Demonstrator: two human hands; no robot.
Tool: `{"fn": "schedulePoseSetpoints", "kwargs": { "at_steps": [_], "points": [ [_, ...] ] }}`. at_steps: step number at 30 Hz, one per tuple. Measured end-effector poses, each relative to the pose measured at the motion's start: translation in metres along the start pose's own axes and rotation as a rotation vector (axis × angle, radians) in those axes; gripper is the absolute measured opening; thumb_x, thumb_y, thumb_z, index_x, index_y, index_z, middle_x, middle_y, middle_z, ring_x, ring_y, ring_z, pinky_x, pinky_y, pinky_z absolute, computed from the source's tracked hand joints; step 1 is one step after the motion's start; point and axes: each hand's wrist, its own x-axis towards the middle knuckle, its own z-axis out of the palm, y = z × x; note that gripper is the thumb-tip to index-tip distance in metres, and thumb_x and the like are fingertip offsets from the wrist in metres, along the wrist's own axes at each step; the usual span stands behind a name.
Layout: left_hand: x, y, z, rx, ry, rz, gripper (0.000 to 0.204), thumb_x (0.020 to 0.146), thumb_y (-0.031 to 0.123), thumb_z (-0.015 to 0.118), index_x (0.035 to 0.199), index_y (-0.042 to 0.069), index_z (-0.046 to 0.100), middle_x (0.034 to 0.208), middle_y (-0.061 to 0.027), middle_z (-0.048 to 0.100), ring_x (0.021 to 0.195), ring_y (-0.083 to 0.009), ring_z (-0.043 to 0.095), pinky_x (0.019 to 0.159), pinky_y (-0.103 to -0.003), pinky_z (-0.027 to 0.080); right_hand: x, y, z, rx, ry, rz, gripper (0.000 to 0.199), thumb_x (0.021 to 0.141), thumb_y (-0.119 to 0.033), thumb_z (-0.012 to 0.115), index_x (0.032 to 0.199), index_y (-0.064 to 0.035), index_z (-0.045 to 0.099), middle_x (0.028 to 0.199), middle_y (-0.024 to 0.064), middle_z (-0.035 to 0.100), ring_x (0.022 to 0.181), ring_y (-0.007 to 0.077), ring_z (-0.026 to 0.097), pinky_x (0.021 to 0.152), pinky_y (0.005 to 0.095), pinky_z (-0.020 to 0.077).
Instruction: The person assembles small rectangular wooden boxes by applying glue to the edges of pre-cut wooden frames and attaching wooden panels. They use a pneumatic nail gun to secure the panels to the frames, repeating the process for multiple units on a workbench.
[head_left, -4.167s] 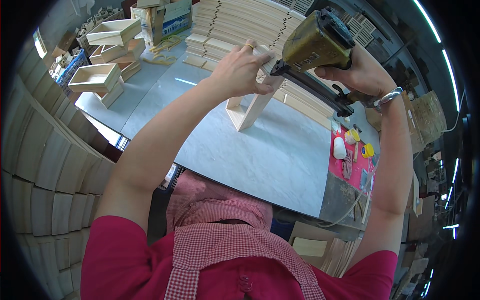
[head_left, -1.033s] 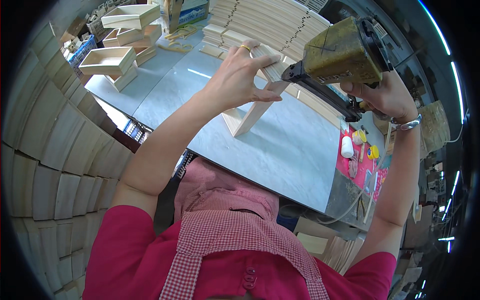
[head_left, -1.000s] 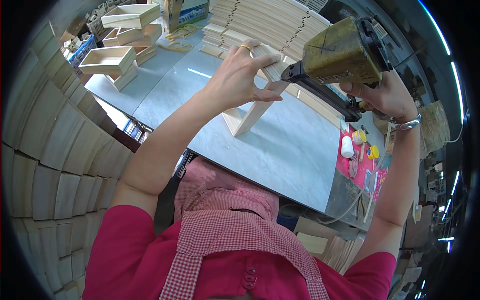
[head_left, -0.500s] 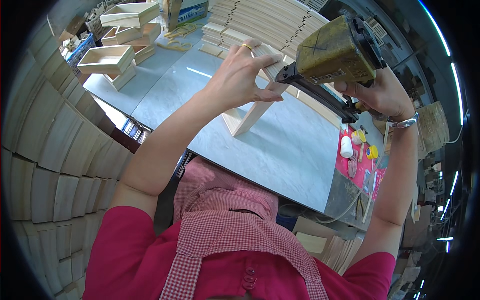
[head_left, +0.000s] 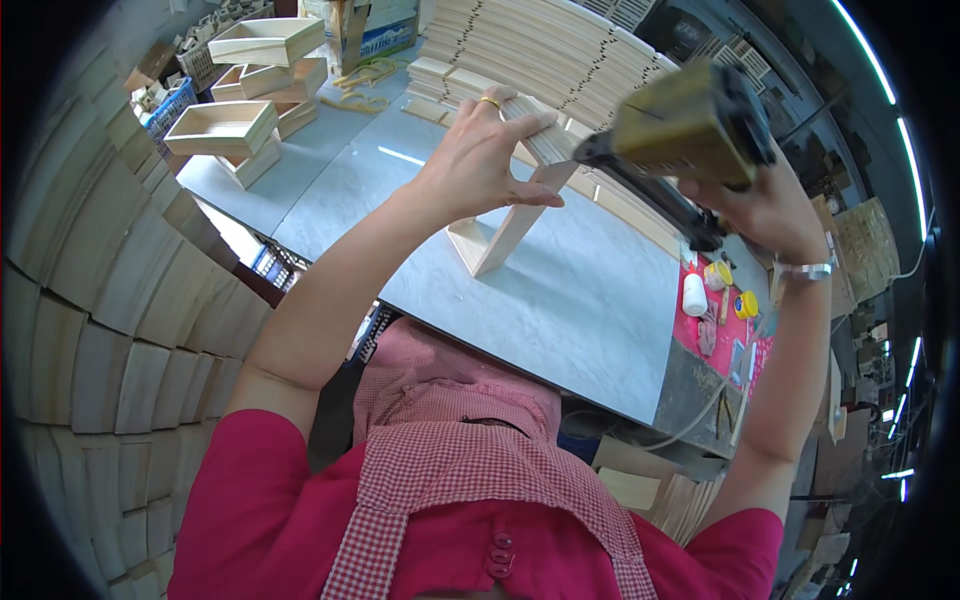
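Observation:
My left hand (head_left: 468, 165) is wrapped over the upper end of a pale wooden box frame (head_left: 513, 238), fingers on its top board and thumb lower down. The frame stands on end on the grey-white tabletop (head_left: 570, 310); my hand and forearm hide part of it. My right hand (head_left: 772, 208) grips a yellow-brown nail gun (head_left: 680, 128), which is blurred by motion. The gun's black nose is close to the right edge of the top board; I cannot tell whether they touch.
Finished wooden boxes (head_left: 222, 122) are stacked at the far left of the table. Thin boards (head_left: 540, 45) lie in piles along the back. At the right, a white glue bottle (head_left: 694, 295) and yellow tubs (head_left: 745, 304) stand on red cloth. Wooden pieces (head_left: 105, 270) form a high stack at left.
The nail gun has shifted slightly right and tipped, its nose moving right along the top board's edge. My left hand and the box frame hold nearly the same place.

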Motion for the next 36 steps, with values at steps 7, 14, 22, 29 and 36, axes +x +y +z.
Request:
{"fn": "schedulePoseSetpoints", "kwargs": {
  "at_steps": [7, 14, 22, 29, 36],
  "points": [
    [-0.003, -0.001, -0.004, -0.013, -0.063, -0.087, 0.089, 0.064, 0.045, 0.092, 0.141, 0.014, 0.060, 0.148, -0.0288, 0.040, 0.134, -0.0489, 0.043, 0.110, -0.052, 0.043, -0.114, 0.076, 0.026, 0.106, 0.223, 0.571, 0.043, 0.083, -0.014, 0.082, 0.118, 0.0041, 0.065, 0.111, 0.0129, 0.073, 0.101, 0.0195, 0.068, 0.093, 0.0357, 0.0522],
    [-0.005, -0.017, -0.015, -0.120, -0.014, -0.121, 0.088, 0.068, 0.037, 0.088, 0.146, 0.013, 0.055, 0.150, -0.0233, 0.040, 0.138, -0.0387, 0.043, 0.112, -0.048, 0.042, -0.277, 0.201, 0.087, -0.374, -0.107, 0.881, 0.062, 0.083, -0.015, 0.074, 0.139, -0.0008, 0.053, 0.119, 0.0280, 0.067, 0.113, 0.0453, 0.064, 0.095, 0.0494, 0.0511],
    [-0.042, -0.040, 0.006, -1.779, 0.198, -0.386, 0.086, 0.070, 0.021, 0.075, 0.150, 0.010, 0.045, 0.141, -0.0147, 0.052, 0.135, -0.0335, 0.046, 0.117, -0.047, 0.037, -0.371, 0.268, 0.172, -0.677, 0.022, 1.066, 0.070, 0.086, -0.019, 0.076, 0.149, -0.0099, 0.047, 0.111, 0.0267, 0.069, 0.101, 0.0446, 0.068, 0.084, 0.0529, 0.0541],
    [-0.055, -0.057, 0.073, -2.510, 0.372, -0.427, 0.089, 0.074, 0.037, 0.083, 0.146, 0.005, 0.041, 0.144, -0.0250, 0.040, 0.129, -0.0440, 0.041, 0.117, -0.059, 0.032, -0.339, 0.262, 0.181, -0.936, -0.022, 1.069, 0.064, 0.092, -0.048, 0.068, 0.142, -0.0095, 0.057, 0.118, 0.0208, 0.065, 0.113, 0.0427, 0.062, 0.091, 0.0515, 0.0518],
    [-0.053, -0.057, 0.087, -2.528, 0.388, -0.473, 0.086, 0.078, 0.034, 0.084, 0.146, 0.003, 0.041, 0.144, -0.0290, 0.040, 0.128, -0.0416, 0.040, 0.116, -0.054, 0.036, -0.234, 0.173, 0.197, 0.340, 0.582, 0.765, 0.036, 0.102, -0.016, 0.063, 0.132, 0.0033, 0.061, 0.108, 0.0133, 0.072, 0.088, 0.0177, 0.068, 0.083, 0.0311, 0.0545]
  ]
}}
